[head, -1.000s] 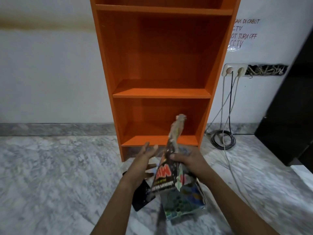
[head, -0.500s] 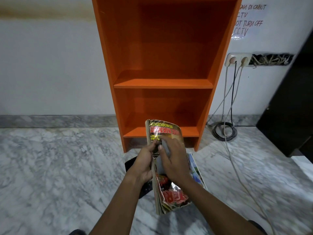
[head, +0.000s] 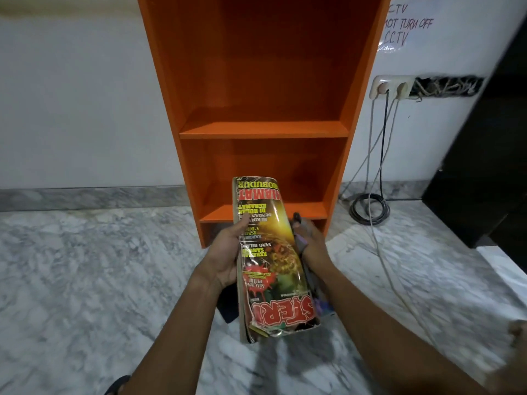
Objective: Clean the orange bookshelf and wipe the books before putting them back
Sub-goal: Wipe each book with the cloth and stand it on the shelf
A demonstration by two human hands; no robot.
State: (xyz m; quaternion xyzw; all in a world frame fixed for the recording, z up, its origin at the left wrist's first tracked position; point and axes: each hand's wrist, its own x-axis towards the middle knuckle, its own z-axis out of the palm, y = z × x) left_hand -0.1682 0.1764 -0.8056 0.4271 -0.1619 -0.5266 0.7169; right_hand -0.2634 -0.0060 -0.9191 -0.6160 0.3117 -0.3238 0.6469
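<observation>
The orange bookshelf (head: 263,134) stands against the white wall with its visible shelves bare. In front of it I hold a worn, glossy magazine (head: 271,260) with a red and yellow cover, its top end pointing toward the shelf. My left hand (head: 228,252) grips its left edge, thumb on the cover. My right hand (head: 312,246) is at the right edge and holds a grey cloth (head: 300,241) against it. Beneath the magazine, a dark book (head: 228,307) and a blue one (head: 323,306) lie on the marble floor, mostly hidden.
A wall socket (head: 392,86) to the right of the shelf feeds cables down to a black coil (head: 369,209) on the floor. A black cabinet (head: 484,166) stands at the far right. A white cable (head: 393,280) trails across the marble floor.
The right hand slid from the middle of the cover off to its right edge with the cloth. The magazine is held flatter and the view has moved closer to the shelf.
</observation>
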